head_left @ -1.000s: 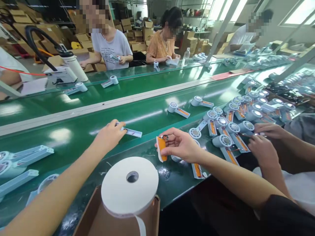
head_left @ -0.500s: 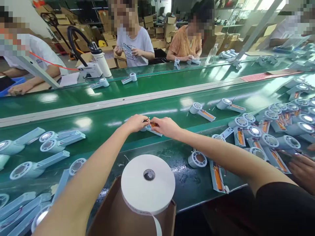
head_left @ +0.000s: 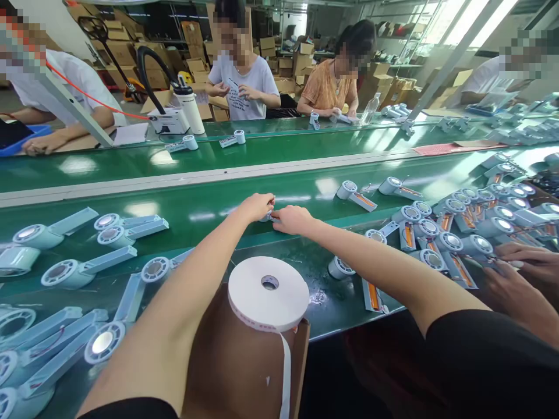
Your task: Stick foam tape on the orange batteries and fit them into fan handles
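Over the green belt my two hands are close together at a pale blue handheld fan body [head_left: 264,218], mostly hidden behind them. My left hand [head_left: 257,207] is closed, fingertips pinched just above the fan's round head; what is in the pinch is too small to make out. My right hand [head_left: 292,219] is closed around the handle side of the same fan. In front of them a large roll of white tape [head_left: 248,291] lies on a brown cardboard box [head_left: 218,361], its loose strip hanging down.
Several fan bodies [head_left: 65,273] lie at left. More, with orange strips and wires, crowd the right, where a co-worker's hands [head_left: 515,279] work. A pale divider rail [head_left: 183,176] crosses behind. Several people sit across the belt, near a white bottle [head_left: 191,107].
My left hand has lifted slightly from the fan, and my right hand now covers more of its handle. The view has shifted, so the tape roll appears higher.
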`<action>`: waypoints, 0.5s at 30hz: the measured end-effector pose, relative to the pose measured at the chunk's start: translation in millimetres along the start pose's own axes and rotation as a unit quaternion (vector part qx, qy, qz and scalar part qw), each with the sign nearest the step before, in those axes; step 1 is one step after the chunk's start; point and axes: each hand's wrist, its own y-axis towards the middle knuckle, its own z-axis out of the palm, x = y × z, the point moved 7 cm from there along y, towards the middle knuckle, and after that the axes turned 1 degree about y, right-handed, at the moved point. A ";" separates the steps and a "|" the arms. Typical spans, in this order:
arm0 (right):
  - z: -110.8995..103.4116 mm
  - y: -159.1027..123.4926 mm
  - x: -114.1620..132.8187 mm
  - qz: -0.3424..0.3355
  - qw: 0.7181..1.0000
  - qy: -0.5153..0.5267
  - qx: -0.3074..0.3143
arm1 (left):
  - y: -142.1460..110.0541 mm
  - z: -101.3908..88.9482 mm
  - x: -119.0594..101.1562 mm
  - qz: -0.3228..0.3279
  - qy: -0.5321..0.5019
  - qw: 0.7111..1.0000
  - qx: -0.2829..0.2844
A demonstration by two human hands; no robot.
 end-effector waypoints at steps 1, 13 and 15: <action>-1.5 1.1 -3.8 -0.003 1.000 -0.001 -0.004 | -13.9 -7.3 -1.7 0.004 0.001 1.000 -0.021; -29.6 -23.7 -55.0 0.061 0.991 -0.036 -0.110 | -200.6 19.2 -50.0 0.168 0.060 0.945 0.273; -30.5 -36.2 -63.2 0.078 0.990 -0.046 -0.106 | -203.3 11.4 -51.7 0.185 0.026 0.948 0.257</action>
